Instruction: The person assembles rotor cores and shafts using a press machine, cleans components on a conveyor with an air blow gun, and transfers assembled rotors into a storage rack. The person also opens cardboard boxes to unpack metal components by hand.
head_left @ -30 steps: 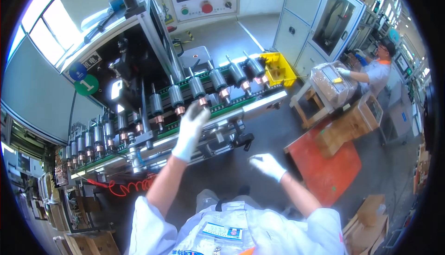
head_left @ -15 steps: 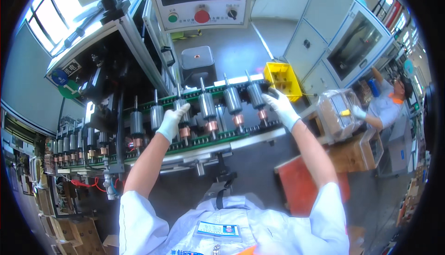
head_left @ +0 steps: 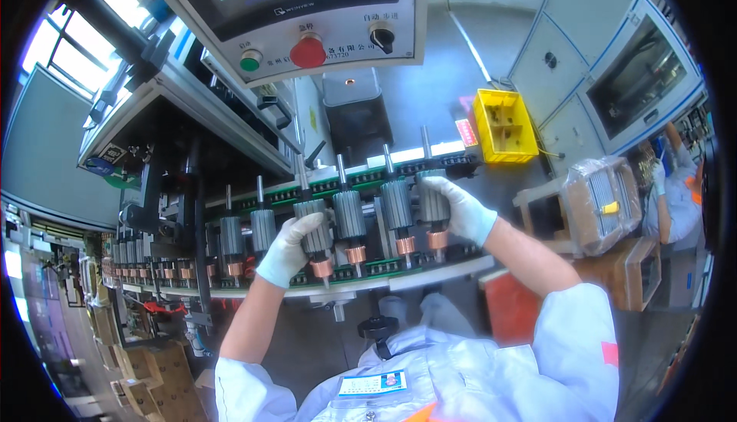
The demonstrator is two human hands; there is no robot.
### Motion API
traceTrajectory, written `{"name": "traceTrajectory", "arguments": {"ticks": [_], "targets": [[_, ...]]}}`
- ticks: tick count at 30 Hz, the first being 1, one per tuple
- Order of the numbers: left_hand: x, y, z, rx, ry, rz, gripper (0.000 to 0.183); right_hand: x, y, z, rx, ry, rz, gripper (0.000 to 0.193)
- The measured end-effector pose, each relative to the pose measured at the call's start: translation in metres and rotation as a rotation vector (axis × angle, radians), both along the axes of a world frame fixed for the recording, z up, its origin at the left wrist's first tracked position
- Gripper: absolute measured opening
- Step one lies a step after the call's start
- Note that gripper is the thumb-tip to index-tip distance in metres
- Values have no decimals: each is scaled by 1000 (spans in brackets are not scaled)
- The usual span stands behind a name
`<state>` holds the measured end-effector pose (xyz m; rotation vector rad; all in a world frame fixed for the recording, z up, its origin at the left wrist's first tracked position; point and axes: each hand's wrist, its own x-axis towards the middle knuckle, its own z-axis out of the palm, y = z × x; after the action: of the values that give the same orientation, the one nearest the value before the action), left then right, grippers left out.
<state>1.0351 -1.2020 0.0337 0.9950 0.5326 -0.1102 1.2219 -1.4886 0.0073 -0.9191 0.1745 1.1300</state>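
Note:
A row of motor armatures, with grey slotted cores, copper commutators and steel shafts, lies across a green chain conveyor (head_left: 368,271). My left hand (head_left: 284,252), in a white glove, is closed around one armature (head_left: 313,230), thumb over its core. This one sits slightly nearer me than its neighbours; whether it is off the rails I cannot tell. At the row's right end, my gloved right hand (head_left: 465,211) grips another armature (head_left: 434,201) from its right side, fingers over the core. Two armatures, a middle one (head_left: 350,215) and its right neighbour (head_left: 396,203), stand between my hands untouched.
A control panel (head_left: 307,50) with screen, buttons and knob hangs ahead. Machine framing (head_left: 165,126) stands at left over the conveyor. Beyond its right end is a yellow divided bin (head_left: 507,126). A plastic-wrapped stack (head_left: 603,203) and a co-worker (head_left: 679,199) are at right.
My right hand has moved from the armature's edge to a grip around its core. The left hand's armature has shifted a little toward me. The whole view has shifted and turned.

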Motion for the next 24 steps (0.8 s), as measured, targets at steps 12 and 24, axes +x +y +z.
{"name": "traceTrajectory", "arguments": {"ticks": [12,24], "targets": [[20,-65,37,205,-61,-10,48,-56,56,60,-29,-535,140,37],[-147,-161,116,462,-102,504,59,-134,32,133,272,-368,682,60]]}}
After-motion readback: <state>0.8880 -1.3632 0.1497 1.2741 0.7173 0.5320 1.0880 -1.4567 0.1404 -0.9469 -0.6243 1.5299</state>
